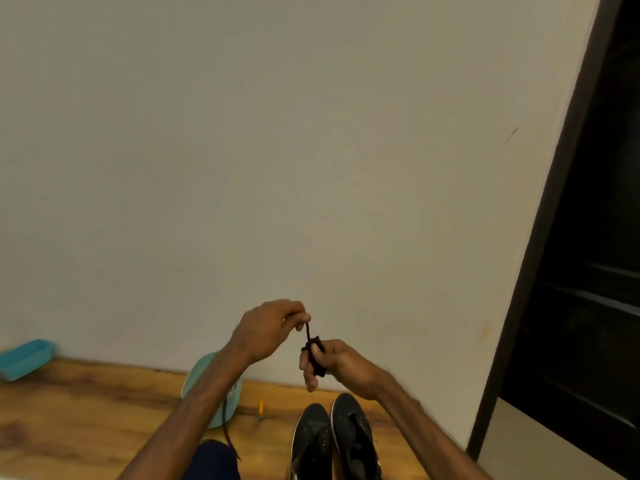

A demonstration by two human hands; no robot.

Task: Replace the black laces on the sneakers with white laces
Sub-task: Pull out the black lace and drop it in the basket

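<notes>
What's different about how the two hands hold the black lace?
The left hand pinches one strand of the lace; the right hand has the lace wound round its fingers. The left hand is higher, the right hand lower. Both hold the same lace.

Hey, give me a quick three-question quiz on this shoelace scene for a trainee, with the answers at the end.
1. True or false: the black lace is wound round fingers of the right hand.
2. What does the left hand do? A) pinches the lace's upper end B) holds a sneaker C) rests on the surface
3. Fill in: the two black sneakers stand side by side on a ____ surface.
Key: 1 true; 2 A; 3 wooden.
</notes>
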